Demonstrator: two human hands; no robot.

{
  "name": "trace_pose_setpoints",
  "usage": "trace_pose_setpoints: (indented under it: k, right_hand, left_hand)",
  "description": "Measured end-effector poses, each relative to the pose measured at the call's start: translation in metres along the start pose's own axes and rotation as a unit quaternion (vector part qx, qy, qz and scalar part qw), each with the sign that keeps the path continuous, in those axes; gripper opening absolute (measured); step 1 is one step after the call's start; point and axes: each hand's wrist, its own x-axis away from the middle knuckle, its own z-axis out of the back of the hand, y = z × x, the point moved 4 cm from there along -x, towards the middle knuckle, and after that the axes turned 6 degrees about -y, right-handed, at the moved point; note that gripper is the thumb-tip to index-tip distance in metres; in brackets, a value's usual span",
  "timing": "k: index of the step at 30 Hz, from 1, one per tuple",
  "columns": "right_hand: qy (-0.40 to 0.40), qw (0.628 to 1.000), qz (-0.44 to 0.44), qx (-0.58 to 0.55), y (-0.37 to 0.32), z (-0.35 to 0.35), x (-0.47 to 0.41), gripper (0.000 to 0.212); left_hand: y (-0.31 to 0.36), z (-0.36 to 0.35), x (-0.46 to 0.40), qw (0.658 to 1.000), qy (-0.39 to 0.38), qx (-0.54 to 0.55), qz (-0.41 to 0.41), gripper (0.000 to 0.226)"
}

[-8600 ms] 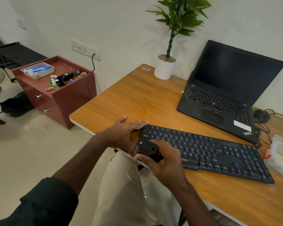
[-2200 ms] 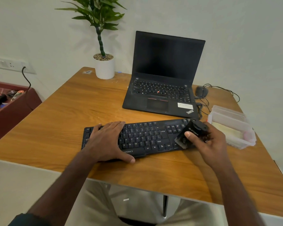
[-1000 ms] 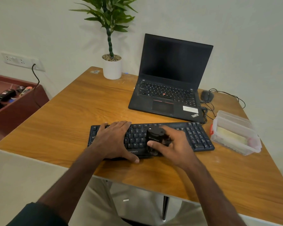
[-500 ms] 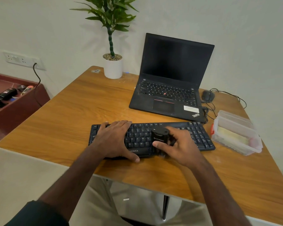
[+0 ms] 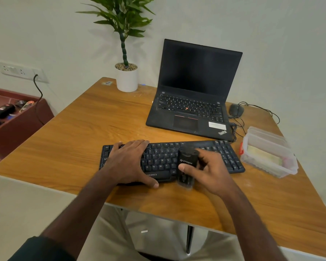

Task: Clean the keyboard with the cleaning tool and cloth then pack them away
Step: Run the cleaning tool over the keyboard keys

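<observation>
Hands first, since they sit nearest to us: our left hand (image 5: pixel 129 162) lies flat with straight fingers over the left part of the keyboard (image 5: pixel 169 159), thumb hooked at its front edge, and we judge it is there to pin the board so it cannot slide under the brushing. Our right hand (image 5: pixel 211 170) is wrapped around the black cleaning tool (image 5: pixel 186 166), thumb across its front face and fingers behind. The tool stands nearly upright with its lower end at the front edge of the keyboard, near the middle; we cannot tell whether its brush touches the keys.

Both rest on the wooden desk (image 5: pixel 83 147), with the keyboard lying close to the near edge, within easy reach. To the right, just beside the keyboard's end, stands a clear plastic box (image 5: pixel 267 153) with something pale folded inside; we guess that this is the cloth and the place where the kit gets packed, though the wall of the box blurs it.

Farther back an open laptop (image 5: pixel 192 91) with a dark screen faces us, a mouse (image 5: pixel 235 110) to its right, and a potted plant (image 5: pixel 126 76) against the wall.
</observation>
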Motion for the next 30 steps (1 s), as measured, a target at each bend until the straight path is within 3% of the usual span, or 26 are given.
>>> trace_pose_setpoints:
  k: [5,12,17,23,27,30]
  right_hand:
    - [0.161,0.986,-0.012,-0.027,0.003,0.023,0.0,0.03]
    - [0.027,0.997,-0.026,0.06,0.006,0.011,0.007,0.033]
    - [0.138,0.99,0.003,0.021,0.002,0.031,0.008,0.036]
    - [0.058,0.998,-0.034,0.008,0.007,0.011,0.013,0.032]
    - [0.159,0.986,-0.023,-0.043,0.009,0.036,0.022,0.028]
    - [0.228,0.973,-0.014,-0.038,0.01,0.039,0.022,0.026]
  left_hand:
    - [0.0,0.0,-0.001,1.0,0.003,0.006,-0.003,0.149]
    - [0.0,0.0,0.0,1.0,-0.006,-0.002,-0.002,0.149]
    - [-0.001,-0.001,-0.001,1.0,-0.005,-0.002,-0.005,0.148]
    - [-0.011,0.007,0.0,1.0,-0.015,-0.005,-0.023,0.144]
    - [-0.028,0.014,0.002,0.999,-0.041,-0.003,-0.024,0.148]
    - [-0.011,0.011,0.0,0.999,-0.017,-0.023,-0.021,0.148]
